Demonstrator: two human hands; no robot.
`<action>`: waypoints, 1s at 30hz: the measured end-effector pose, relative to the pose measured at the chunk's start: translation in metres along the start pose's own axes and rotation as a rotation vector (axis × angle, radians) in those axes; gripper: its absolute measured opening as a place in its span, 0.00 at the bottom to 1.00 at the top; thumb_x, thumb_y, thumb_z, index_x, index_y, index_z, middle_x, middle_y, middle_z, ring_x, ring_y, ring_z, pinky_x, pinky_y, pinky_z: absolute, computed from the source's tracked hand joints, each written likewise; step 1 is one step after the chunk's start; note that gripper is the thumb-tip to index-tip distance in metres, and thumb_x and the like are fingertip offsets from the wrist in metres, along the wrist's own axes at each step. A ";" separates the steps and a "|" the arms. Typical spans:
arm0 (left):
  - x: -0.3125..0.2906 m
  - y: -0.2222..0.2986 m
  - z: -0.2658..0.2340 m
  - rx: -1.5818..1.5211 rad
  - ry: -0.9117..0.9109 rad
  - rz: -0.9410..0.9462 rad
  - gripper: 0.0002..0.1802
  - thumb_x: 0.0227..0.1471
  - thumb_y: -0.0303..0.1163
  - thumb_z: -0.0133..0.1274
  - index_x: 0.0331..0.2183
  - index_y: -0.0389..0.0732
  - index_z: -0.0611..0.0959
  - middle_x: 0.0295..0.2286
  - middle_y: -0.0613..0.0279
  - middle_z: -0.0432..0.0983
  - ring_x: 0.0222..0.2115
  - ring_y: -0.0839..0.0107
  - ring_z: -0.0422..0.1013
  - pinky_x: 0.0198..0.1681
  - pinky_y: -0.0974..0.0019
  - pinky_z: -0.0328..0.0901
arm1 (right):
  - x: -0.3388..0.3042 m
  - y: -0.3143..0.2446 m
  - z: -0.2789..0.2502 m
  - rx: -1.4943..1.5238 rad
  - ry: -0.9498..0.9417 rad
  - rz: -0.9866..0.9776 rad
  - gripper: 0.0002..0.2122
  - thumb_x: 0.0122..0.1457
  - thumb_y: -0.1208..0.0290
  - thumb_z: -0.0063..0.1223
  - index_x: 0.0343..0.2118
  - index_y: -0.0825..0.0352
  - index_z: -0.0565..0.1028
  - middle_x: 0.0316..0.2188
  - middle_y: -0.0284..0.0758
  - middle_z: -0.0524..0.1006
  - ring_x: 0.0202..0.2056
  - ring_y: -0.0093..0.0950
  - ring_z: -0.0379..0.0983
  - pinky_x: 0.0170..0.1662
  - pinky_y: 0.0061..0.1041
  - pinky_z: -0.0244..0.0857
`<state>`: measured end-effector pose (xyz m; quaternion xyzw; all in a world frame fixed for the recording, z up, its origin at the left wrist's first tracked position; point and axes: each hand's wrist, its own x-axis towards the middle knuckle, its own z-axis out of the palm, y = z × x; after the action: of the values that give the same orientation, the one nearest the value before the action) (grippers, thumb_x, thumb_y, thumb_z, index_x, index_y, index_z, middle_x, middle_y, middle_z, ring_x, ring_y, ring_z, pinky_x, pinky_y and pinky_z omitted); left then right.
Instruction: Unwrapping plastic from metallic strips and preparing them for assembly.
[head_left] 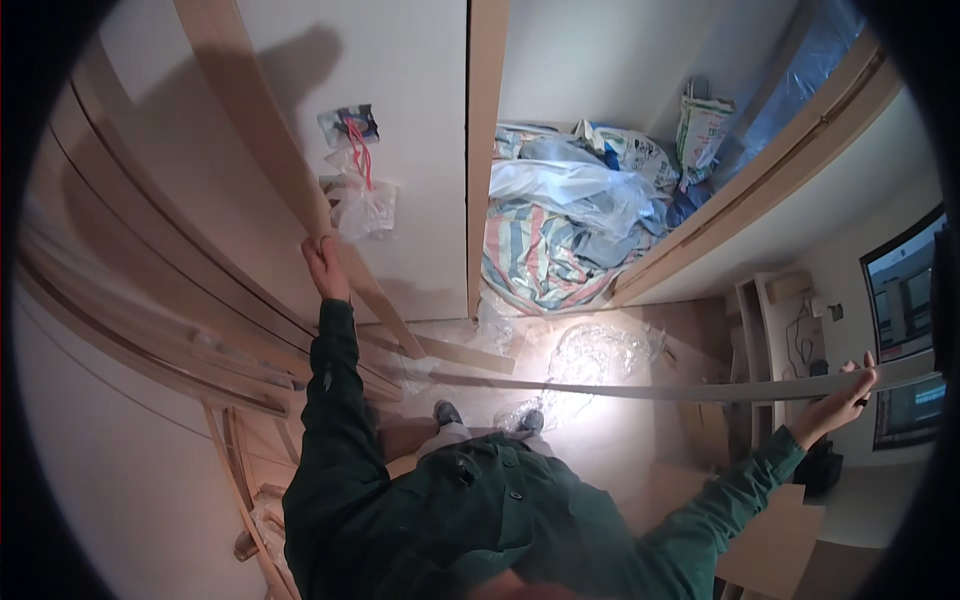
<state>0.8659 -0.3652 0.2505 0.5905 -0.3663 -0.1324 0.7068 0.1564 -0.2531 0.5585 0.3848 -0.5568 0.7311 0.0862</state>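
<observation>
My left hand (pixel 325 267) is raised in front of me, fingers closed round the edge of a long flat wooden board (pixel 262 125). The board slants against the white wall, its lower end near the floor. Out to the right, my right hand (pixel 836 404) grips a long thin pale strip (pixel 680 391). Some of its fingers wrap the strip, and others stick up above it. The strip runs across in front of my body, its far end low near the board's foot. Beside my left hand, a clear plastic bag (pixel 365 212) with a pink cord (pixel 362 155) hangs on the wall.
Beyond a wooden door frame (pixel 484 150) lie a striped tarp (pixel 535 255) and filled sacks (pixel 640 155). Crumpled clear plastic film (pixel 600 355) covers floor ahead. Long boards (pixel 140 205) curve along the left. A shelf unit (pixel 760 325) and dark-framed window (pixel 905 300) stand right.
</observation>
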 end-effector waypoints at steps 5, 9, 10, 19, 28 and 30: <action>-0.012 0.031 0.022 0.132 0.024 0.230 0.32 0.49 0.28 0.57 0.53 0.34 0.61 0.44 0.55 0.58 0.44 0.66 0.59 0.49 0.67 0.60 | 0.006 0.006 -0.005 -0.012 -0.003 -0.013 0.28 0.57 0.44 0.50 0.48 0.66 0.73 0.26 0.27 0.67 0.28 0.16 0.63 0.31 0.17 0.58; 0.004 0.042 0.034 0.235 0.129 0.423 0.43 0.40 0.26 0.63 0.55 0.32 0.57 0.49 0.50 0.52 0.51 0.57 0.54 0.55 0.59 0.55 | 0.000 -0.001 0.006 -0.051 0.003 0.033 0.29 0.56 0.43 0.49 0.48 0.66 0.72 0.27 0.28 0.68 0.30 0.18 0.64 0.32 0.16 0.59; 0.006 0.047 0.036 0.321 0.142 0.439 0.45 0.39 0.25 0.64 0.55 0.32 0.56 0.51 0.48 0.50 0.53 0.55 0.52 0.57 0.57 0.52 | -0.001 -0.001 0.007 -0.048 0.012 -0.003 0.27 0.58 0.46 0.48 0.47 0.67 0.73 0.26 0.27 0.68 0.27 0.17 0.64 0.30 0.16 0.58; -0.024 0.124 0.044 0.315 0.199 0.481 0.42 0.45 0.30 0.54 0.56 0.32 0.49 0.53 0.47 0.45 0.56 0.55 0.46 0.60 0.53 0.43 | 0.002 0.009 0.008 -0.068 -0.019 -0.011 0.28 0.58 0.44 0.47 0.47 0.67 0.73 0.25 0.29 0.69 0.26 0.18 0.64 0.30 0.18 0.59; -0.018 0.225 0.149 0.143 -0.060 1.054 0.35 0.46 0.33 0.57 0.52 0.31 0.63 0.54 0.42 0.51 0.55 0.54 0.50 0.59 0.52 0.47 | 0.005 0.015 -0.012 -0.032 -0.016 -0.049 0.22 0.62 0.52 0.45 0.46 0.67 0.72 0.26 0.29 0.71 0.28 0.18 0.65 0.34 0.18 0.61; -0.004 0.249 0.176 0.306 0.016 1.180 0.34 0.44 0.37 0.62 0.51 0.36 0.68 0.52 0.44 0.58 0.53 0.51 0.55 0.55 0.51 0.52 | 0.007 0.020 -0.011 -0.001 0.014 0.007 0.20 0.62 0.54 0.46 0.45 0.68 0.73 0.26 0.29 0.71 0.27 0.17 0.64 0.33 0.17 0.60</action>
<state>0.6838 -0.4259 0.4870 0.3836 -0.6415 0.3401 0.5707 0.1356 -0.2522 0.5472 0.3775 -0.5581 0.7337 0.0877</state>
